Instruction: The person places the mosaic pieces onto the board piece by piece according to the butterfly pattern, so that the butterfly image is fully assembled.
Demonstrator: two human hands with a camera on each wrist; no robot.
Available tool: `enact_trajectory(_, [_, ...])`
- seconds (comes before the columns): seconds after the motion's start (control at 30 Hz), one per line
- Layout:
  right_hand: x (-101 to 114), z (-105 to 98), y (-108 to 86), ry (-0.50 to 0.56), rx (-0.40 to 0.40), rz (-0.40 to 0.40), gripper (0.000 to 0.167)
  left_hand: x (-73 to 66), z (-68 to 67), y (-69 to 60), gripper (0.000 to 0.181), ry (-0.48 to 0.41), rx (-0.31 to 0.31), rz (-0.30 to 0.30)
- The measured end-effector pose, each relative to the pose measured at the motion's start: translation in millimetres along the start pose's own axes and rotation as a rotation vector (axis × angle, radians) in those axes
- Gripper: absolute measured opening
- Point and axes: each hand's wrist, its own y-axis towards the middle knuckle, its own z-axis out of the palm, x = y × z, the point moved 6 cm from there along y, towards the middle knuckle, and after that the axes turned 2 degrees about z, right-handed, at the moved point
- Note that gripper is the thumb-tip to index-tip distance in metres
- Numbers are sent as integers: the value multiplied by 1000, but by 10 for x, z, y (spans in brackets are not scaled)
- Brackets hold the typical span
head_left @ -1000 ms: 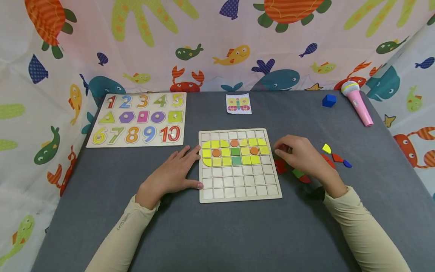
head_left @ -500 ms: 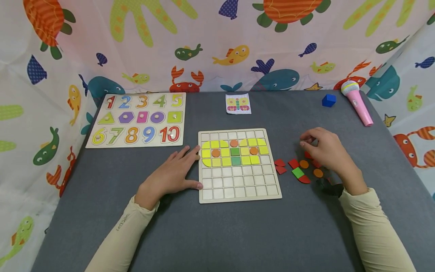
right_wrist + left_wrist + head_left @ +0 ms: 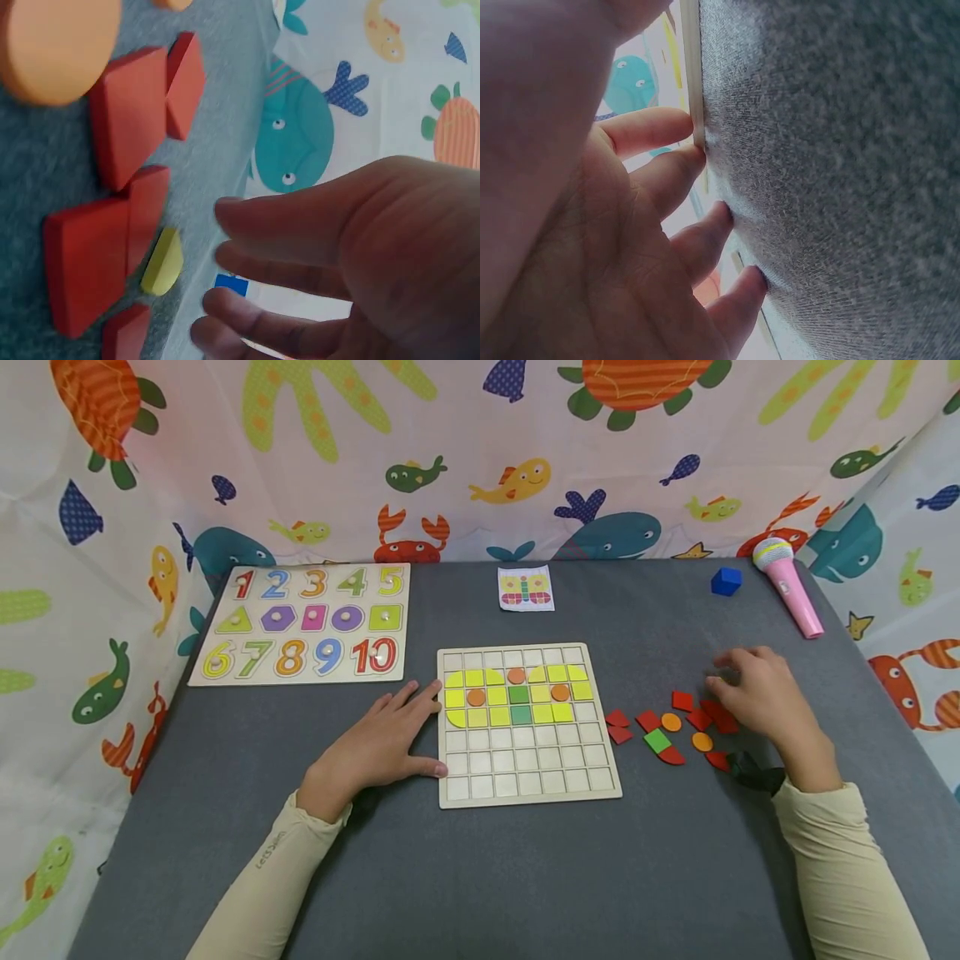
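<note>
A wooden grid board [image 3: 530, 762] lies mid-table. Yellow, orange and green tiles fill most of its second to fourth rows. My left hand [image 3: 367, 760] rests at the board's left edge, fingers spread; its thumb and index fingertip touch the rim [image 3: 692, 71] in the left wrist view. My right hand [image 3: 772, 697] hovers over the right end of the loose tiles, holding nothing. Below it in the right wrist view are red tiles [image 3: 86, 262] and a yellow rounded tile [image 3: 163, 262], apart from the fingers. In the head view that hand hides the yellow tile.
Right of the board lie several red tiles [image 3: 682, 701], orange discs [image 3: 671, 722] and a green square [image 3: 657, 741]. A butterfly pattern card [image 3: 525, 589] lies behind it. A number puzzle [image 3: 300, 624] is at back left, a blue cube [image 3: 726, 582] and pink microphone [image 3: 791, 589] at back right.
My right hand has moved right, from beside the board's right edge across the loose tiles to their far end, uncovering red tiles and orange discs. The left hand has stayed put.
</note>
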Motion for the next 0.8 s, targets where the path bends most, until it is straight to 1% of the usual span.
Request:
enact_trajectory(0.2, [-81,49,2,-31,29,-5,28,-6,-5,-11,99,-4,-4,5])
enact_trajectory(0.37, [-100,66,11,-25,12,-19,25,-9,-7,-14,99,-7,-7,7])
enact_trajectory(0.6, [-128,79,32,-13,60,14,30,-6,-2,-3,101,-8,4,-8])
enact_trajectory(0.8, [-99,97,40,-4,63,-9,30,-13,-4,-1,101,-9,4,-6])
